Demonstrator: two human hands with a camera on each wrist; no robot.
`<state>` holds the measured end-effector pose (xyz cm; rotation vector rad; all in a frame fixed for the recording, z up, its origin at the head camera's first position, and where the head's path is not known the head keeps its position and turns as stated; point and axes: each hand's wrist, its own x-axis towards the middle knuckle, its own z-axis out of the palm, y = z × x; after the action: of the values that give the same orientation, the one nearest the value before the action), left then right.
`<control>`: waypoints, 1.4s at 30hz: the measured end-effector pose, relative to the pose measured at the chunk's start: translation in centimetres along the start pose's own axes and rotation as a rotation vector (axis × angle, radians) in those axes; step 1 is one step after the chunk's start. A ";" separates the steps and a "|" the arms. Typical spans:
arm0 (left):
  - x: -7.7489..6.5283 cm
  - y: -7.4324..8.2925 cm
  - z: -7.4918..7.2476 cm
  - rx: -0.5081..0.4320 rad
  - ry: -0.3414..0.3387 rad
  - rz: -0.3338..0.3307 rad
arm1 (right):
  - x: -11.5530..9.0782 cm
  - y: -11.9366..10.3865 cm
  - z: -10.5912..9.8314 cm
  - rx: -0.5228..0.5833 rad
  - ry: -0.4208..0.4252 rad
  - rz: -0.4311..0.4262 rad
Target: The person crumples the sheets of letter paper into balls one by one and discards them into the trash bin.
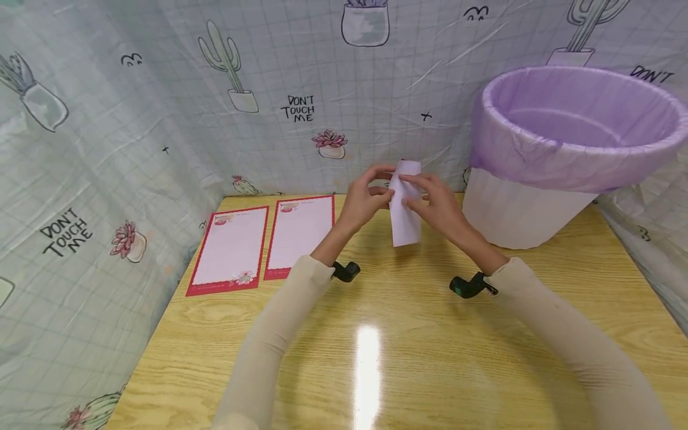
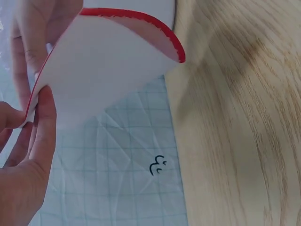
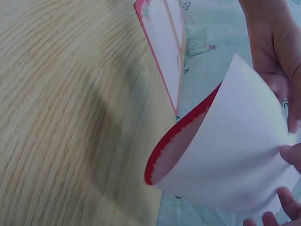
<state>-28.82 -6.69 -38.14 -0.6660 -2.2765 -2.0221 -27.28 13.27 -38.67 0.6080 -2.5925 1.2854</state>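
A sheet of paper [image 1: 405,209] with a red border is bent over into a loose curl, white outside, and held up above the table. My left hand [image 1: 364,200] pinches its edge between thumb and fingers; the left wrist view shows this left hand [image 2: 30,150] close up. My right hand [image 1: 436,206] grips the same sheet from the other side. In the right wrist view, fingertips of the right hand [image 3: 292,157] lie against the white face of the paper [image 3: 230,155], and the rest of that hand is cut off by the frame.
Two red-bordered sheets, a left one [image 1: 230,251] and a right one [image 1: 300,236], lie flat on the wooden table [image 1: 419,358]. A white bin with a purple liner [image 1: 537,155] stands at the right. Behind hangs a cactus-print cloth [image 1: 258,143].
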 end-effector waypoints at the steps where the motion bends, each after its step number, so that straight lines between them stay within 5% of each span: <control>1: -0.1 0.0 -0.1 -0.005 0.007 0.001 | 0.0 0.2 -0.1 -0.012 0.011 -0.008; 7: -0.5 0.5 -0.9 -0.063 0.047 0.002 | -0.3 1.1 -1.0 0.043 0.042 0.041; 15: -0.8 0.4 -1.6 -0.086 0.086 -0.015 | -0.8 1.8 -1.6 0.183 -0.025 0.062; 22: -1.0 -0.2 -2.0 -0.037 0.124 0.021 | -1.1 1.7 -1.9 0.275 -0.021 0.161; 32: -1.7 1.1 -1.8 0.061 0.137 0.116 | -1.2 1.5 -2.4 0.441 -0.003 0.171; 42: -1.0 -1.3 -2.3 0.153 0.163 0.182 | -1.2 1.5 -2.5 0.418 0.021 0.171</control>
<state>-28.96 -9.23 -39.25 -0.6452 -2.1639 -1.7345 -26.90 16.44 -38.65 0.4348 -2.4124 1.9006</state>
